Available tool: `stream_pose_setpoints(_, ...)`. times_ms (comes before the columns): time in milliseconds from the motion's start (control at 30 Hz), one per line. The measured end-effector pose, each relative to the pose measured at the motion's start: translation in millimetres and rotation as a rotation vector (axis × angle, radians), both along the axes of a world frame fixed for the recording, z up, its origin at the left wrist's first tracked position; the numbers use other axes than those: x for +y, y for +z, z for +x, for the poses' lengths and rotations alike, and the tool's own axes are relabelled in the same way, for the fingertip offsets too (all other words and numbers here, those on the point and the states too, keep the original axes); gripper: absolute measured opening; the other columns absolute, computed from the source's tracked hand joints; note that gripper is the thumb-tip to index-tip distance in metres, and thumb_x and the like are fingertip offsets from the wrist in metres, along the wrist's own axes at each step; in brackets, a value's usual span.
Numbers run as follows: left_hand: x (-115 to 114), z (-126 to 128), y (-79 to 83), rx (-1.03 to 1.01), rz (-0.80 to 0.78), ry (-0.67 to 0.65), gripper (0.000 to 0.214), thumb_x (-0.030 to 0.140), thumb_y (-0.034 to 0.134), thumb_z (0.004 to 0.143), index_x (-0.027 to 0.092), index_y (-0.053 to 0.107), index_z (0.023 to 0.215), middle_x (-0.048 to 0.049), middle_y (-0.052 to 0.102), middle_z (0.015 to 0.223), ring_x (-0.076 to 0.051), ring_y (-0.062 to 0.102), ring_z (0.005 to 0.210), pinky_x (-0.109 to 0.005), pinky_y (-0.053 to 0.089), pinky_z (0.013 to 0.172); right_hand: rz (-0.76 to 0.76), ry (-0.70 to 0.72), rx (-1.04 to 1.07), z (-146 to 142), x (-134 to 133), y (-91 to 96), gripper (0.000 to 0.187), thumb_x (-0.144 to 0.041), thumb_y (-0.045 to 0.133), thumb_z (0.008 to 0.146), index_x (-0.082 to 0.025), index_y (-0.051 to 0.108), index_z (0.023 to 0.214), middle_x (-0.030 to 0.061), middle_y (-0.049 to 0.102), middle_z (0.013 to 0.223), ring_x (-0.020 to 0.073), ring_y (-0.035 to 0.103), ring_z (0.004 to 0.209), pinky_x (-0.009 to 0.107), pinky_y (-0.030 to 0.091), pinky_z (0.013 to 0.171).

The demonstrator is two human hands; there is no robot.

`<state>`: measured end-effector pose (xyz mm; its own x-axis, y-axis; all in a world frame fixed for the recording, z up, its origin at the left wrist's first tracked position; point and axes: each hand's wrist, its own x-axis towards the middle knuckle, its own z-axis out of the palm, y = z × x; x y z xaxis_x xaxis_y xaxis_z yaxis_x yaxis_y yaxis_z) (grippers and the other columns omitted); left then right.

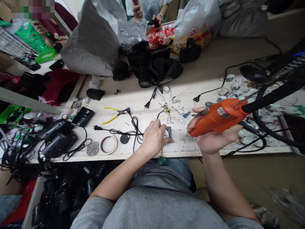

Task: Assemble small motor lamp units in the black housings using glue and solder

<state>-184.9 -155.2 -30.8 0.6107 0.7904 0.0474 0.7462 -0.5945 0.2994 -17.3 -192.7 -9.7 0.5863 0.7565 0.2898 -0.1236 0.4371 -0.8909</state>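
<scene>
My right hand (211, 144) is wrapped around an orange power screwdriver (218, 116), raised above the bench, its cable running off to the right. Near the front edge my left hand (153, 135) grips a small dark grey square housing (169, 131), with the thumb across it. Most of that housing is hidden under the fingers. A green circuit board (162, 161) hangs by thin wires over the edge below it. Just beyond the left hand lie a yellow circuit board (167, 110) and several small round silvery pieces (176, 120).
Yellow-handled pliers (111, 116), a tape roll (108, 144), a dish of screws (92, 148) and black power cords (119, 131) lie leftward. Black devices (150, 63) and plastic bags (90, 41) stand behind. Wired white parts (250, 121) pile up rightward. Another person's hands (157, 20) work opposite.
</scene>
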Motion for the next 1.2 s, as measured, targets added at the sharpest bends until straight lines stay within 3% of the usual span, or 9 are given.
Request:
stream_pose_setpoints(100,2,-16,0.3,-0.189,-0.099,0.04,0.038,0.042,0.089,0.071,0.02,0.07,0.095,-0.0045,0.057,0.094,-0.023,0.059,0.089,-0.036,0.054,0.076,0.013,-0.005,-0.01,-2,0,2.9,0.068,-0.091,0.045,0.073,-0.03,0.073,0.084,0.0063,0.07,0.077,0.0175,0.049,0.04,0.031,0.031,0.03)
stream_pose_setpoints(200,2,-40,-2.9,-0.509,-0.315,0.046,0.045,0.051,0.088,0.07,0.021,0.071,0.099,-0.0031,0.061,0.092,-0.018,0.062,0.08,-0.033,0.056,0.071,0.012,-0.032,-0.021,-4,-1,5.1,0.066,-0.089,0.044,0.074,-0.03,0.072,0.082,0.006,0.069,0.074,0.0172,0.049,0.038,0.031,0.032,0.03)
stream_pose_setpoints(300,-2,-54,-15.6,-0.841,-0.555,0.065,0.054,0.061,0.084,0.07,0.018,0.069,0.098,-0.0064,0.067,0.098,-0.017,0.068,0.084,-0.032,0.06,0.074,-0.007,-0.046,-0.016,-7,0,6.7,0.066,-0.09,0.043,0.073,-0.032,0.072,0.08,0.0046,0.069,0.071,0.0172,0.049,0.037,0.031,0.033,0.028)
stream_pose_setpoints(367,-3,-54,-26.4,-0.962,-0.558,0.078,0.056,0.062,0.084,0.069,0.017,0.067,0.097,-0.0091,0.069,0.103,-0.02,0.071,0.091,-0.034,0.061,0.08,-0.003,-0.034,-0.009,-10,1,7.3,0.065,-0.09,0.043,0.072,-0.032,0.072,0.08,0.0043,0.069,0.07,0.0173,0.049,0.036,0.031,0.034,0.027)
stream_pose_setpoints(567,4,-40,-42.0,-0.712,-0.183,-0.031,0.038,0.048,0.086,0.074,0.021,0.071,0.096,-0.0092,0.075,0.104,-0.026,0.069,0.102,-0.047,0.056,0.091,-0.014,0.01,-0.03,-15,1,6.8,0.068,-0.09,0.043,0.072,-0.031,0.074,0.081,0.0056,0.069,0.07,0.0175,0.049,0.037,0.031,0.034,0.027)
stream_pose_setpoints(667,5,-40,-42.7,-0.61,-0.143,-0.038,0.035,0.042,0.086,0.075,0.022,0.07,0.099,-0.008,0.076,0.107,-0.027,0.067,0.104,-0.047,0.054,0.091,-0.041,0.005,-0.03,-14,-2,4.0,0.069,-0.092,0.044,0.069,-0.031,0.074,0.082,0.0059,0.071,0.075,0.0174,0.05,0.038,0.032,0.037,0.029)
stream_pose_setpoints(833,2,-42,-42.6,-0.617,-0.069,-0.062,0.031,0.039,0.082,0.081,0.02,0.067,0.101,-0.0078,0.075,0.107,-0.025,0.067,0.103,-0.044,0.052,0.09,-0.043,0.055,-0.02,-14,-2,-0.5,0.077,-0.094,0.038,0.072,-0.028,0.075,0.085,0.0074,0.069,0.071,0.0171,0.05,0.037,0.033,0.038,0.03)
stream_pose_setpoints(967,2,-39,-37.9,-0.603,-0.062,-0.064,0.033,0.046,0.081,0.08,0.021,0.067,0.097,-0.0057,0.075,0.098,-0.023,0.066,0.096,-0.041,0.052,0.087,0.041,0.023,-0.015,-18,1,1.4,0.064,-0.085,0.043,0.079,-0.031,0.075,0.088,0.0054,0.072,0.077,0.0168,0.051,0.039,0.031,0.035,0.031)
stream_pose_setpoints(1200,1,-32,-28.0,-0.726,-0.09,0.094,0.041,0.044,0.081,0.074,0.02,0.059,0.1,-0.0034,0.065,0.094,-0.019,0.063,0.087,-0.033,0.054,0.078,-0.002,-0.009,-0.015,-16,0,3.6,0.069,-0.089,0.042,0.074,-0.029,0.075,0.082,0.0046,0.069,0.069,0.0164,0.05,0.035,0.03,0.033,0.028)
